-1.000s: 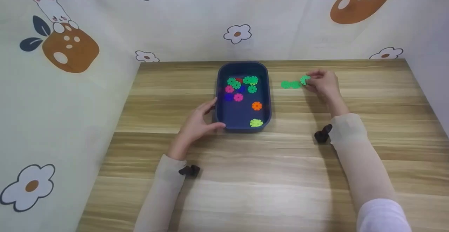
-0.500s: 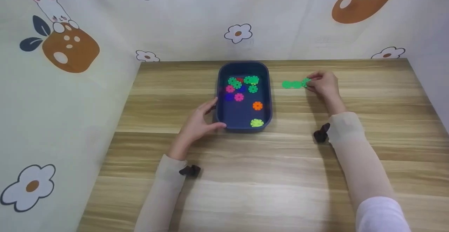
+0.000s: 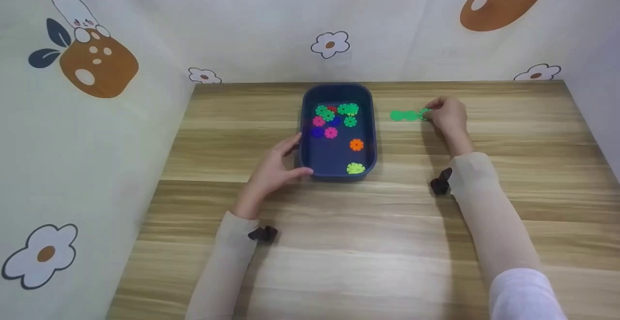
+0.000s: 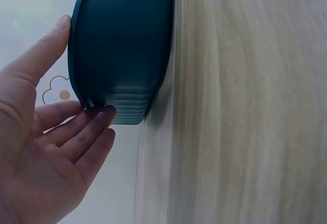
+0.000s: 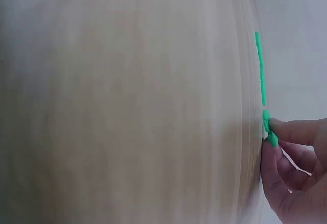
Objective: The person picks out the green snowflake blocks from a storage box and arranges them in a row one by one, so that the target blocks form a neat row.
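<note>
A dark blue rectangular tray (image 3: 329,160) stands on the table with several small toothed plastic discs inside. My left hand (image 3: 272,170) touches its near left corner, thumb on the near end and fingertips on the left side; the fingers look relaxed in the left wrist view. Right of the tray, my right hand (image 3: 448,115) pinches a green toothed disc (image 5: 266,121) between thumb and finger, low over the tabletop. Beside it, a short row of green discs (image 3: 404,115) lies flat. From the head view the pinched disc is partly hidden by the fingertips.
Inside the tray are green discs (image 3: 350,122), pink discs (image 3: 331,132), an orange disc (image 3: 356,144) and yellow discs (image 3: 355,168). The wood-grain table (image 3: 348,242) meets a printed cloth backdrop (image 3: 261,29) at its far edge.
My right hand has lowered the green disc towards the table, to the right end of the green row. The left hand and tray have stayed in place.
</note>
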The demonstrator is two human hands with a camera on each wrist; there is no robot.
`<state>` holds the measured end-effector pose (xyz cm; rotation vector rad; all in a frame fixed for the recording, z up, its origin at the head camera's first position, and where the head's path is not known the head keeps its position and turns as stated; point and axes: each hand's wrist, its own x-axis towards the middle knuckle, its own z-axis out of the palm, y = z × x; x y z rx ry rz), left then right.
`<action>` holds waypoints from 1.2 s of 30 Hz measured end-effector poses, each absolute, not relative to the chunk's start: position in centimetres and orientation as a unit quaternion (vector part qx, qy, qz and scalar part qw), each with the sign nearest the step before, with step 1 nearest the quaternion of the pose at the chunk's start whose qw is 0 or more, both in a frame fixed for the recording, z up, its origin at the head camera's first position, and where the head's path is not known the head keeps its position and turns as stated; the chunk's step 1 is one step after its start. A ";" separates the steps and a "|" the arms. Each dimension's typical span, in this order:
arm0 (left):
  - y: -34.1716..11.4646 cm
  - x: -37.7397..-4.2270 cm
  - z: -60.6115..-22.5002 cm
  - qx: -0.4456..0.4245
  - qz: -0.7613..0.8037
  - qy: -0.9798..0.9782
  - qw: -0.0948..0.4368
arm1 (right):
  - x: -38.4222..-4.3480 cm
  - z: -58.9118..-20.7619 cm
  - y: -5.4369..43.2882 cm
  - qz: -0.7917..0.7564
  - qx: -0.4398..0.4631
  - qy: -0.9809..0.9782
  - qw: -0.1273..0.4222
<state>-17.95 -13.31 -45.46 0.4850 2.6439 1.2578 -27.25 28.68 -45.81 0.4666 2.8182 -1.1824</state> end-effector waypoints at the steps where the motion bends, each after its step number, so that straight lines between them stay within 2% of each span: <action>1: -13.3 -17.9 -45.5 0.164 0.423 0.887 0.086 | -27.2 -45.8 28.7 -0.381 0.149 0.912 0.026; 14: -13.3 -17.9 -45.4 0.147 0.423 0.889 0.092 | -27.3 -45.6 28.7 -0.371 0.155 0.915 0.038; 24: -13.1 -17.9 -45.4 0.148 0.420 0.890 0.097 | -27.2 -45.1 28.9 -0.413 0.181 0.893 -0.007; 36: -13.2 -18.0 -45.1 0.152 0.405 0.896 0.097 | -27.0 -43.3 26.5 -0.525 0.149 0.838 -0.007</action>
